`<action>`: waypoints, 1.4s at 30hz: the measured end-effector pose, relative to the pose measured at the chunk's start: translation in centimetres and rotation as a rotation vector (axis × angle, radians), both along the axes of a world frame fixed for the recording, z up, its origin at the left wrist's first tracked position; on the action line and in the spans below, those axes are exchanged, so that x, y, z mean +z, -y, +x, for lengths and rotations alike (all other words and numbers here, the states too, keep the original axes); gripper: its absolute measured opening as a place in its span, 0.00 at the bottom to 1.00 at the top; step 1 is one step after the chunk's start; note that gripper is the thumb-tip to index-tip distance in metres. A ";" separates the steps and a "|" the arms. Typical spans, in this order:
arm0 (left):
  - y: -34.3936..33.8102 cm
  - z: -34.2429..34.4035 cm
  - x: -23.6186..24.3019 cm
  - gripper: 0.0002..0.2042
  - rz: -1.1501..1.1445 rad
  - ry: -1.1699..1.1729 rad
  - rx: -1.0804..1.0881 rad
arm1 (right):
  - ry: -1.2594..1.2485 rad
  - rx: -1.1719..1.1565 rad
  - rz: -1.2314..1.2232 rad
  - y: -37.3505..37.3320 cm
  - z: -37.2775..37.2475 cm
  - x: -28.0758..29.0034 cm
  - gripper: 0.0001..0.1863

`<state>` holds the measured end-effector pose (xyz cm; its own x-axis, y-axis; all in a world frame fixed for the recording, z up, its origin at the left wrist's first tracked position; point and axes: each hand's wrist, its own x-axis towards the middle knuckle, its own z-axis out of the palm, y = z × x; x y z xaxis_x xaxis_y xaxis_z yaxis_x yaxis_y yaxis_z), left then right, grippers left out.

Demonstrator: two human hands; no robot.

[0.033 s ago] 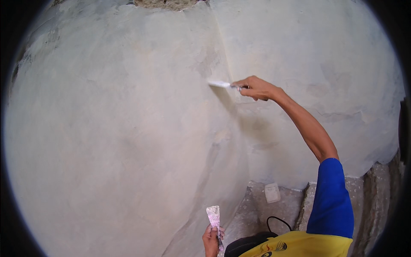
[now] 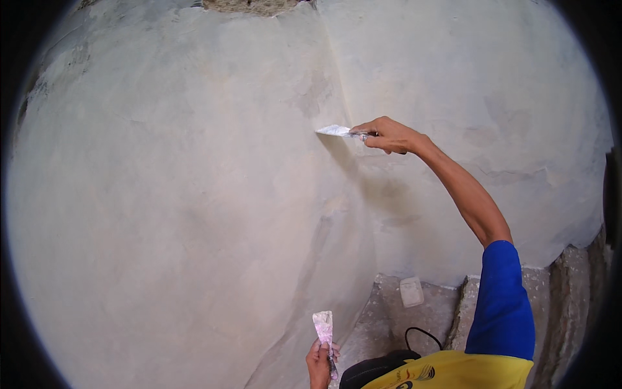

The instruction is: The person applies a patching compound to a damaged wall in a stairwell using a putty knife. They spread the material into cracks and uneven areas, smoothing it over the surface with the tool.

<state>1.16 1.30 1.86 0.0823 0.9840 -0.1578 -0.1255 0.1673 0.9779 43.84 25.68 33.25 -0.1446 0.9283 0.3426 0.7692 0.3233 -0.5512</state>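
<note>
My right hand reaches out to the wall, its fingers closed around the handle of a putty knife. The blade points left, its tip at the pale plastered wall close to the corner line, and casts a dark shadow below. Low in the view, my left hand grips a second putty knife upright. Whitish paste coats the wide end of that blade, and smears cover the rest of it.
Another plastered wall face meets the first along a corner. Rough bare masonry shows at the top. At lower right lie worn, spattered steps, a small pale square block and a thin black loop beside my yellow shirt.
The putty knife in my right hand has shifted slightly down, and its blade has tilted so more of its face shows. My left hand has stayed in place.
</note>
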 end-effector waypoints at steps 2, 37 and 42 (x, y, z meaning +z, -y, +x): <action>-0.3 -0.5 0.0 0.12 0.007 -0.010 -0.053 | -0.169 -0.093 0.149 0.5 -0.5 1.1 0.25; 1.2 0.7 5.4 0.15 -0.182 -0.156 0.057 | -1.781 -0.194 -0.776 21.6 -9.5 -37.9 0.15; -0.6 0.4 5.6 0.17 -0.145 -0.234 0.054 | -1.866 -0.159 -0.815 18.9 -9.2 -38.0 0.19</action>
